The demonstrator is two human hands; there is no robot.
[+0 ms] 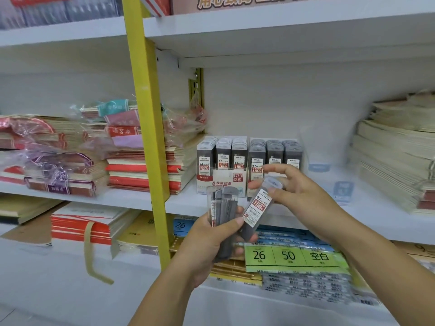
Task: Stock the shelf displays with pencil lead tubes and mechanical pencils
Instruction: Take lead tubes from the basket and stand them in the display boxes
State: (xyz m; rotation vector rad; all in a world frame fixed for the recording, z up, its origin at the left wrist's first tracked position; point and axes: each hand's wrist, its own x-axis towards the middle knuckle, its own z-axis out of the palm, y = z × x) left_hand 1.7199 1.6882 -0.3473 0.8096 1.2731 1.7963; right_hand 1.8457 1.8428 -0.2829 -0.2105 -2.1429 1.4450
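Our left hand (pixel 209 248) is wrapped round a bundle of lead tubes (pixel 222 217), caps upward. We judge it to be a reserve, kept upright so that one can be drawn off at a time. Our right hand (pixel 292 191) pinches a single tube (pixel 256 207) near its cap between thumb and fingers. The tube is tilted with its 0.7 label facing us, probably so we can read the size before choosing a box.

So we count one tube on the right. The bundle looks like two or three, but the clear plastic overlaps too much for a firm number.

Just behind the hands, two display boxes stand side by side on the white shelf (pixel 324 182). The 0.5 box (pixel 222 171) is on the left and the 0.7 box (pixel 274 152) on the right. Each shows three rows of tubes standing label-forward, packed front to back. By its label, the pinched tube belongs in the right-hand box.

We see no mechanical pencils.

Notebook stacks (pixel 138 165) flank the boxes on both sides, and a yellow upright (pixel 147 128) crosses in front.
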